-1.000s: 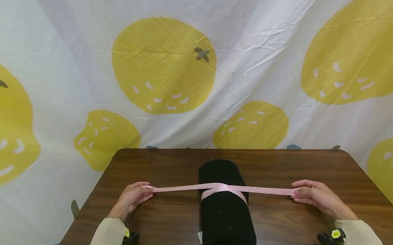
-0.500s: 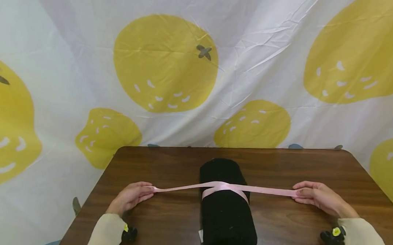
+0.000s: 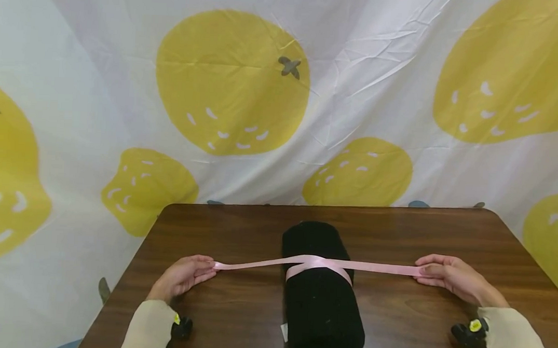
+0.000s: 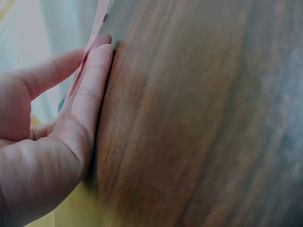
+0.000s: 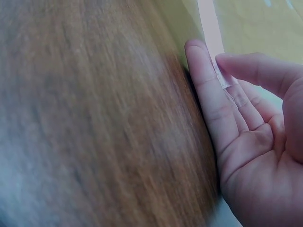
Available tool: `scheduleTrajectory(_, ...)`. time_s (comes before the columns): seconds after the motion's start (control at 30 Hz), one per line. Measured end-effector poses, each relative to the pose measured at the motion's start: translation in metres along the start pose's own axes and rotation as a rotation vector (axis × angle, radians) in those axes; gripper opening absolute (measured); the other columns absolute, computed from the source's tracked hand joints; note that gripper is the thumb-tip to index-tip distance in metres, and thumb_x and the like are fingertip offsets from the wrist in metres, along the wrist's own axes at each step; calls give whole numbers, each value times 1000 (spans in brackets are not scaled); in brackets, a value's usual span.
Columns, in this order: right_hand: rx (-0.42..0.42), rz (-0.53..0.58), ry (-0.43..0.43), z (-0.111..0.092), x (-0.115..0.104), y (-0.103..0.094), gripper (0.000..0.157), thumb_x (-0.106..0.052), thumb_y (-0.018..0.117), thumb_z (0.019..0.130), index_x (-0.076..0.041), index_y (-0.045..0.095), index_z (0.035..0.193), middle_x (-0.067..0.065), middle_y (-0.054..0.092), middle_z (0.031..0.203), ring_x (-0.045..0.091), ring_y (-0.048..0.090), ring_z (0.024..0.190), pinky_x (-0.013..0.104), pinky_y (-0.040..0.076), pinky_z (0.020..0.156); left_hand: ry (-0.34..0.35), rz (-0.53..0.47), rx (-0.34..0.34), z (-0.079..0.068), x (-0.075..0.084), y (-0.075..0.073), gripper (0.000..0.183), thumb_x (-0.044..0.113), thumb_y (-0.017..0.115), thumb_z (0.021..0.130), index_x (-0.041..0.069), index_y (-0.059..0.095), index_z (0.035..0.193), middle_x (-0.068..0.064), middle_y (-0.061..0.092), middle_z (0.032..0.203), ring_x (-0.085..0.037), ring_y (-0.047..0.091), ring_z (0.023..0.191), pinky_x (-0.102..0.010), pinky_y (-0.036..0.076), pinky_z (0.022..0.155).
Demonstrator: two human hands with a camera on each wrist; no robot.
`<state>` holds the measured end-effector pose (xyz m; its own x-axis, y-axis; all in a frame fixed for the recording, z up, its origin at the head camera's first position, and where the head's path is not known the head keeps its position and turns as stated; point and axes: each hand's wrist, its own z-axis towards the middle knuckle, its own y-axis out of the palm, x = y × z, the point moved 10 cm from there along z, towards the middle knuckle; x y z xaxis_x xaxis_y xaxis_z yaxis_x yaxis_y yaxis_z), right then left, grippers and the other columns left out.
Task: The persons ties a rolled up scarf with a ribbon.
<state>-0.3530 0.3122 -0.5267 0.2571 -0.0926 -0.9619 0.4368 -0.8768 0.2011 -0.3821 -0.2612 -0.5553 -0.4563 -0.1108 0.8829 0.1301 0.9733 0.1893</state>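
A black rolled cloth bundle point(image 3: 322, 311) lies lengthwise on the table. Round its middle runs a pink ribbon point(image 3: 382, 267), crossed over itself on top, its two ends stretched out to either side. My left hand point(image 3: 183, 277) pinches the left end between thumb and fingers; in the left wrist view the thumb presses the ribbon point(image 4: 96, 23) against the fingers. On the other side my right hand point(image 3: 459, 279) pinches the right end, and the right wrist view shows that ribbon end point(image 5: 211, 35) under the thumb. Neither hand touches the bundle.
The brown wooden table point(image 3: 239, 229) has rounded far corners. Behind it hangs a white cloth point(image 3: 99, 104) printed with yellow fruit. A small white tag point(image 3: 284, 332) sticks out at the bundle's near left side. Black wrist devices sit at both cuffs.
The left part of the ribbon has slackened and twisted slightly, narrowing near my left hand. Both hands keep their pinch and barely move; the whole head view shifts a little.
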Motion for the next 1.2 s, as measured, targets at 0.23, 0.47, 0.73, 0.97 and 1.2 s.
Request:
scheduleTrajectory(0.23, -28, 24, -12, 0, 0, 2, 24, 5, 42, 95, 5, 57, 113, 10, 63, 105, 21, 64, 99, 35, 49, 87, 4, 9, -13, -2, 0, 1, 19, -1, 56, 90, -6, 51, 107, -11, 63, 94, -19, 66, 89, -35, 50, 87)
scheduleTrajectory(0.47, -32, 22, -19, -1, -2, 3, 25, 5, 41, 95, 5, 57, 114, 9, 64, 105, 21, 65, 99, 35, 49, 87, 13, 7, -25, -2, 1, 2, 20, 0, 56, 90, -6, 50, 108, -11, 63, 95, -19, 66, 90, -35, 50, 87)
scheduleTrajectory(0.73, -9, -8, 0, -2, -3, 3, 23, 3, 43, 95, 5, 58, 114, 9, 64, 104, 20, 65, 98, 35, 49, 87, 11, 18, 16, -2, 2, 2, 19, -1, 57, 89, -6, 51, 107, -11, 63, 95, -19, 66, 89, -35, 50, 86)
scheduleTrajectory(0.97, 61, -107, 17, 0, -3, -2, 23, -1, 50, 94, 8, 55, 114, 8, 63, 101, 17, 66, 94, 33, 51, 84, 51, 49, 102, 0, 7, -1, 31, -1, 57, 89, -10, 45, 116, -11, 63, 95, -17, 66, 87, -34, 51, 84)
scheduleTrajectory(1.2, 61, -133, 39, -3, -1, 0, 25, -3, 49, 94, 10, 54, 115, 6, 63, 102, 17, 65, 94, 33, 51, 84, 65, 42, 107, -5, 5, 0, 31, -1, 52, 92, -10, 42, 120, -10, 63, 95, -20, 65, 87, -37, 51, 85)
